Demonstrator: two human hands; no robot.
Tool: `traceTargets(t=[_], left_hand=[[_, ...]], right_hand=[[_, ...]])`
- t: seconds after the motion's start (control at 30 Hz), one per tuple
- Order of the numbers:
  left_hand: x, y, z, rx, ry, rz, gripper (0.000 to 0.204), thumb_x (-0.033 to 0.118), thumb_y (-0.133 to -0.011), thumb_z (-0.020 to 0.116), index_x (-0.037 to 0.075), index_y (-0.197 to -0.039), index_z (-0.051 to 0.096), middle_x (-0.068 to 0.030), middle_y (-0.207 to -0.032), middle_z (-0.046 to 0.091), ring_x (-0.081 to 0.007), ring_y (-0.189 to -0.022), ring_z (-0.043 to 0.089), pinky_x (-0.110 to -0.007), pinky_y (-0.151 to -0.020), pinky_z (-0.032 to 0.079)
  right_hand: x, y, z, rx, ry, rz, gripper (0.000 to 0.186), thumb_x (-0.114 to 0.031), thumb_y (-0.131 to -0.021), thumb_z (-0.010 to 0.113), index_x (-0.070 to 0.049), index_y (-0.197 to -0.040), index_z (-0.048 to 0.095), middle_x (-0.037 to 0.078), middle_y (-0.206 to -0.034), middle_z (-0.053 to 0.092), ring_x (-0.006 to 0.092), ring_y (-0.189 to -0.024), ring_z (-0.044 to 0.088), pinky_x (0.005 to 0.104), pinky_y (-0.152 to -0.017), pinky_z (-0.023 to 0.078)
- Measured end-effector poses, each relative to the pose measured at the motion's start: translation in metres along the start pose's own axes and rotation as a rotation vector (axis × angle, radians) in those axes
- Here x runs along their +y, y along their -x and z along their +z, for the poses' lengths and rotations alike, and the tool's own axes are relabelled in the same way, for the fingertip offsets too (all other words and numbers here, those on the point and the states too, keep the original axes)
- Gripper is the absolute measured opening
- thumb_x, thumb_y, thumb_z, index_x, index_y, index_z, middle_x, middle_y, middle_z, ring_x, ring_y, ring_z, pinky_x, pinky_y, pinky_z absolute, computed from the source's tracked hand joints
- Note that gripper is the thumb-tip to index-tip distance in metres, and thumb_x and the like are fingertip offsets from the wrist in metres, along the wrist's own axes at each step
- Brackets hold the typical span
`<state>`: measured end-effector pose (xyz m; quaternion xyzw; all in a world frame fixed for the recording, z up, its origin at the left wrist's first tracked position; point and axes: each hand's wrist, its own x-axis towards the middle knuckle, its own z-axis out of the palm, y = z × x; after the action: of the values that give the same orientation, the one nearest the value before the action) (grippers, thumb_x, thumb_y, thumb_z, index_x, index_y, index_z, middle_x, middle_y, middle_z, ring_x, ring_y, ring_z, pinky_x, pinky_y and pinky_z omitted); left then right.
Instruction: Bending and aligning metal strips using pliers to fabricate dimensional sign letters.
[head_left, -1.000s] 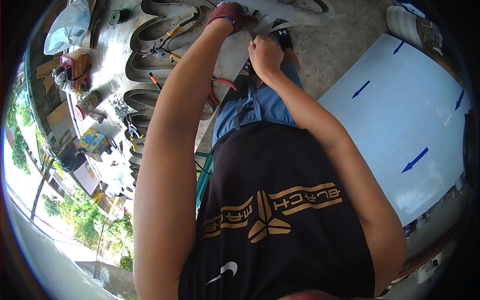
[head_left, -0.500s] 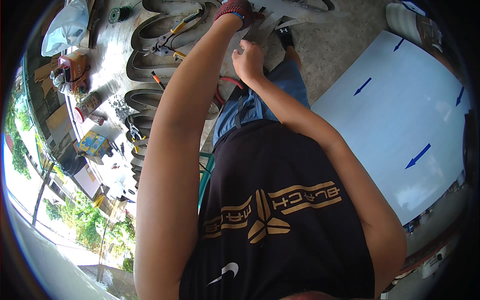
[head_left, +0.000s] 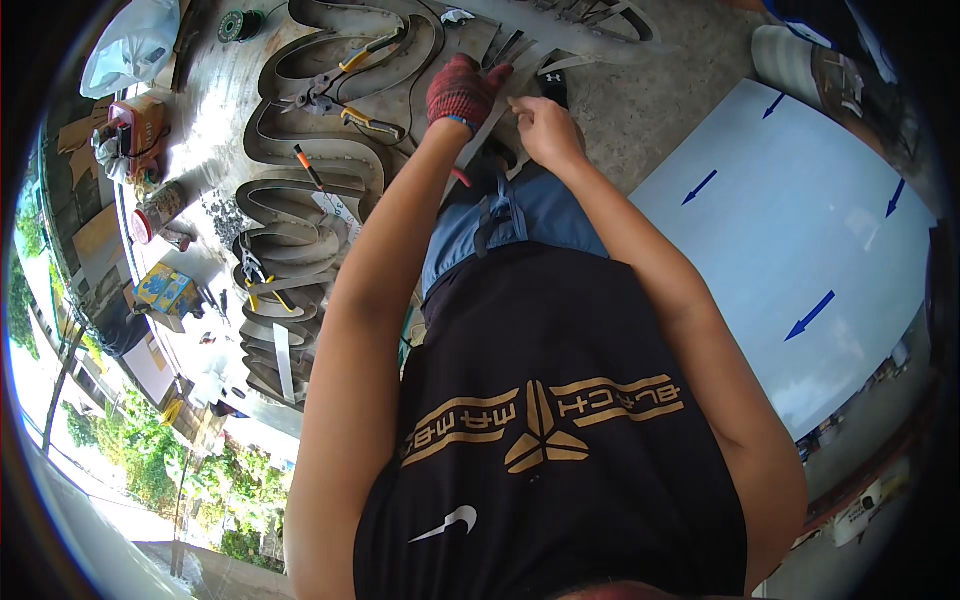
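Observation:
My left hand (head_left: 463, 94), in a red-and-black knitted glove, is closed at a thin grey metal strip (head_left: 487, 127) that slants past its fingers toward my lap. Close to its right, my bare right hand (head_left: 550, 132) has thumb and forefinger pinched together near the strip; whatever they hold is too small to make out. Left of the glove, snips with yellow-and-black handles (head_left: 357, 57) rest on curved grey metal strip forms (head_left: 262, 140). An orange-and-black handled tool (head_left: 308, 165) lies lower on these forms, and yellow-handled pliers (head_left: 257, 275) lie lower still. A red handle (head_left: 460, 176) shows by my lap.
A large whitish-blue sheet (head_left: 740, 230) with blue arrow marks lies at right. A green wire spool (head_left: 237, 26), a plastic bag (head_left: 130, 50), a red-lidded jar (head_left: 155, 212) and a blue-yellow box (head_left: 165, 290) stand at left. More metal strips (head_left: 600, 40) lie beyond my hands.
My gloved left hand has come back toward me, beside the metal strip. My right hand has shifted slightly right and away from me, its fingers now pinched. The view has shifted a little.

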<state>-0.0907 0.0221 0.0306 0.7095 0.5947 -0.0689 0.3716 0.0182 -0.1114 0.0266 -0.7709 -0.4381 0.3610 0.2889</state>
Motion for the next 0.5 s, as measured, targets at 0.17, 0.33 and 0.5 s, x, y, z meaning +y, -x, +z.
traceTargets(t=[0.17, 0.33, 0.5], left_hand=[[0.015, 0.028, 0.023, -0.033, 0.048, -0.113, 0.063, 0.055, -0.088, 0.072, 0.004, -0.124, 0.064, -0.021, -0.123, 0.069, -0.0407, -0.113, 0.066, -0.048, -0.095, 0.053], [0.005, 0.019, 0.046, 0.012, -0.07, -0.083, 0.033, 0.034, -0.095, 0.061, 0.008, -0.115, 0.065, -0.0207, -0.118, 0.069, -0.0407, -0.11, 0.067, -0.051, -0.091, 0.054], [0.018, 0.021, 0.051, 0.006, -0.031, -0.155, 0.03, 0.031, -0.097, 0.058, 0.008, -0.112, 0.066, -0.0206, -0.111, 0.071, -0.0402, -0.105, 0.068, -0.052, -0.09, 0.054]], right_hand=[[0.014, -0.017, -0.057, 0.022, 0.259, -0.073, 0.027, -0.006, -0.09, 0.063, -0.006, -0.115, 0.073, 0.018, -0.111, 0.069, 0.0381, -0.109, 0.063, 0.0457, -0.097, 0.051], [0.01, -0.045, -0.083, -0.095, 0.437, -0.275, 0.035, -0.007, -0.09, 0.063, -0.004, -0.124, 0.069, 0.016, -0.126, 0.064, 0.0359, -0.118, 0.058, 0.0447, -0.103, 0.047], [0.021, -0.069, -0.082, -0.214, 0.757, -0.552, 0.044, -0.008, -0.092, 0.058, 0.002, -0.135, 0.061, 0.016, -0.145, 0.053, 0.0345, -0.128, 0.051, 0.0476, -0.111, 0.039]])
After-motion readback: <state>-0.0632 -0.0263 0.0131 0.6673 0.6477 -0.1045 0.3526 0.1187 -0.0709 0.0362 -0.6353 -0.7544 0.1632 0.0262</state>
